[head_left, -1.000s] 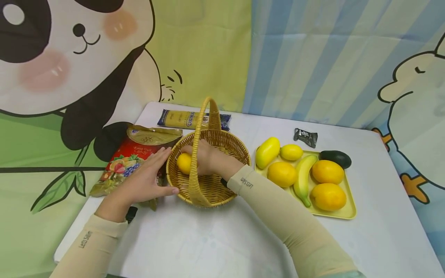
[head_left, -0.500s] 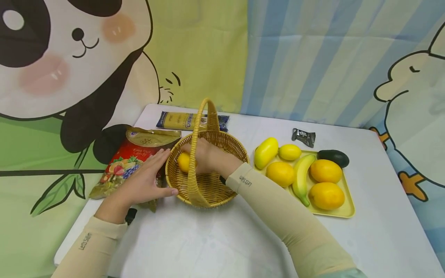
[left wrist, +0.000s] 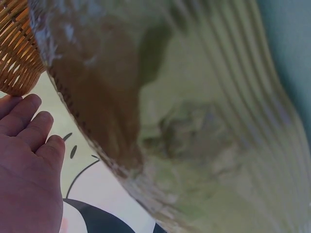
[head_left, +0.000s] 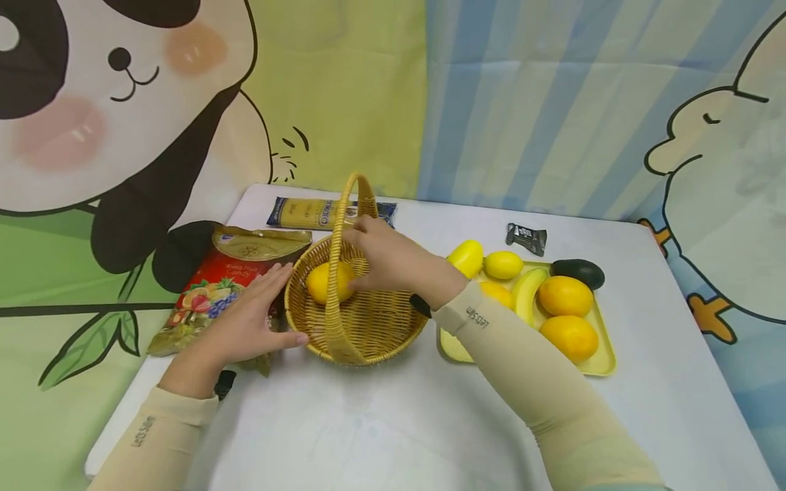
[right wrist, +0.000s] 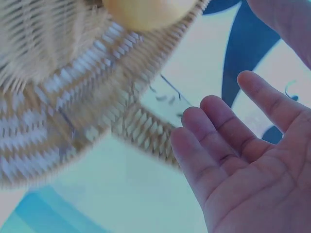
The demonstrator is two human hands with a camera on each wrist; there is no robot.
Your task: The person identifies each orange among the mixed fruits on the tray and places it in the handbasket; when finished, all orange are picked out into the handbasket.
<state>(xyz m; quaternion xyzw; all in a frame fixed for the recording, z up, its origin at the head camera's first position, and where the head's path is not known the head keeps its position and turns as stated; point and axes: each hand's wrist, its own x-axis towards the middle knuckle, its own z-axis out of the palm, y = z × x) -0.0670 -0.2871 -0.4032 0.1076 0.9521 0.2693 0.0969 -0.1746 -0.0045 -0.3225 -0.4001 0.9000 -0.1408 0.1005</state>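
A round wicker basket (head_left: 381,327) with a tall arched handle stands on the white table. One round yellow-orange fruit (head_left: 318,281), its exact kind unclear, lies at the left inside it. My right hand (head_left: 399,259) is over the basket behind the handle; the right wrist view shows its fingers (right wrist: 233,128) spread and relaxed, holding nothing. At the basket's left rim my left hand (head_left: 248,324) lies with straight fingers and thumb near or against the wicker. Beneath and beside that hand is a red and gold mixed fruit candy bag (head_left: 205,293), whose metallic side fills much of the left wrist view.
Right of the basket, a yellow tray (head_left: 604,361) bears a banana (head_left: 525,293), a lemon (head_left: 503,264) and several other yellow fruits. A dark green oval item (head_left: 577,273) touches its far edge. Behind lie a pasta pack (head_left: 303,213) and a small black packet (head_left: 526,238).
My right hand has let go of the yellow-orange fruit and risen up and right from inside the basket. The fruit stays in the basket. My left hand keeps its place by the rim.
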